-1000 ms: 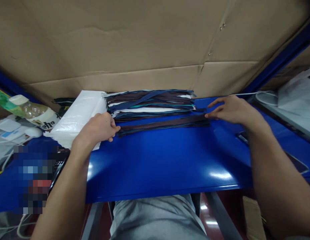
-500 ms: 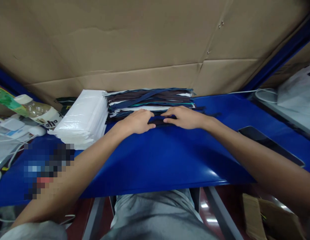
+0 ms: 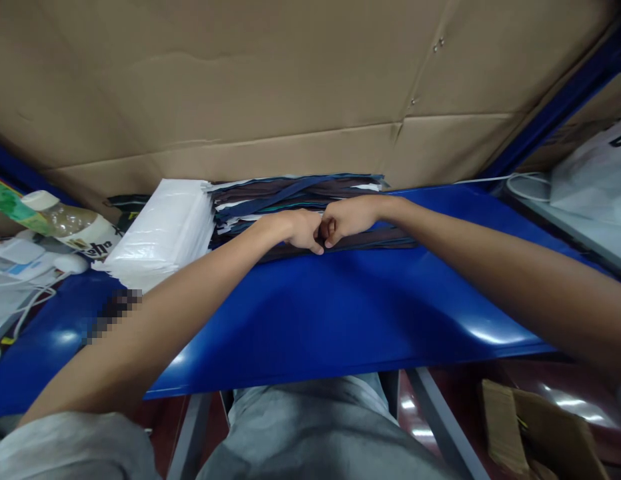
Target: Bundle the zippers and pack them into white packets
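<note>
My left hand (image 3: 303, 230) and my right hand (image 3: 347, 219) meet knuckle to knuckle over the front of a stack of folded fabric strips (image 3: 270, 193). The fingers of both are curled closed around the middle of a dark brown fabric strip (image 3: 385, 238), though the grip itself is partly hidden. That strip runs left and right from under my hands along the stack's front edge. Blue, brown, white and teal layers show in the stack behind. Left of it stands a pile of white plastic packets (image 3: 157, 223).
A blue table (image 3: 310, 320) carries everything, with a cardboard wall (image 3: 240, 80) behind. At the left are a bottle (image 3: 73, 223) and white cables (image 3: 27, 303). A white plastic bag (image 3: 590, 173) sits at the right. Below lies an open cardboard box (image 3: 545, 427).
My hands have come together and their fingers have closed over the dark strip. The right forearm has swung up across the table and now covers the phone seen before.
</note>
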`<state>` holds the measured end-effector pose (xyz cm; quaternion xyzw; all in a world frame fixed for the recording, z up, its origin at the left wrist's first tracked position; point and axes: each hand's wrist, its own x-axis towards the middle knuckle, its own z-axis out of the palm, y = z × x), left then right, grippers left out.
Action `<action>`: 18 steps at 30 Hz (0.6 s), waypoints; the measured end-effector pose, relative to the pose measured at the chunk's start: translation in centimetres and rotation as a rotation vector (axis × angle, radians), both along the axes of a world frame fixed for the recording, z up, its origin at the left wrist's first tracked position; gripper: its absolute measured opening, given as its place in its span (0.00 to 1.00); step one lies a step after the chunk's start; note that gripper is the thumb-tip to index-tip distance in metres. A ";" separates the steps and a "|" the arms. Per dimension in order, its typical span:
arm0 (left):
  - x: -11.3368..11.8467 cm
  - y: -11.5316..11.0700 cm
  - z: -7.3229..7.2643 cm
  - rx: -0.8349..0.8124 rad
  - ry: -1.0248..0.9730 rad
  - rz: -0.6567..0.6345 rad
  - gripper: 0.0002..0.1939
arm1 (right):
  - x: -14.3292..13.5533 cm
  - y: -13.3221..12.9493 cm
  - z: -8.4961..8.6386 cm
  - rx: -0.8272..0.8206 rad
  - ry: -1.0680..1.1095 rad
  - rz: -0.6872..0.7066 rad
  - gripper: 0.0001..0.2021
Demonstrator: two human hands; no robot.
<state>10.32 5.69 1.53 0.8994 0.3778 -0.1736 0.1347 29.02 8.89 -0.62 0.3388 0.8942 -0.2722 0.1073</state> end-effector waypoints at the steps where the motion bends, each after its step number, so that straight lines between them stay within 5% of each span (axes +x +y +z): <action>1: 0.0 0.2 -0.1 -0.008 -0.004 0.008 0.24 | 0.0 0.1 0.1 -0.005 -0.009 -0.005 0.20; 9: -0.2 1.6 -0.7 -0.075 -0.040 0.010 0.20 | 0.0 -0.4 0.6 0.072 -0.113 -0.130 0.16; 18: 1.1 -0.6 0.0 0.025 0.000 -0.010 0.20 | -0.7 -2.7 1.4 0.098 -0.170 -0.158 0.14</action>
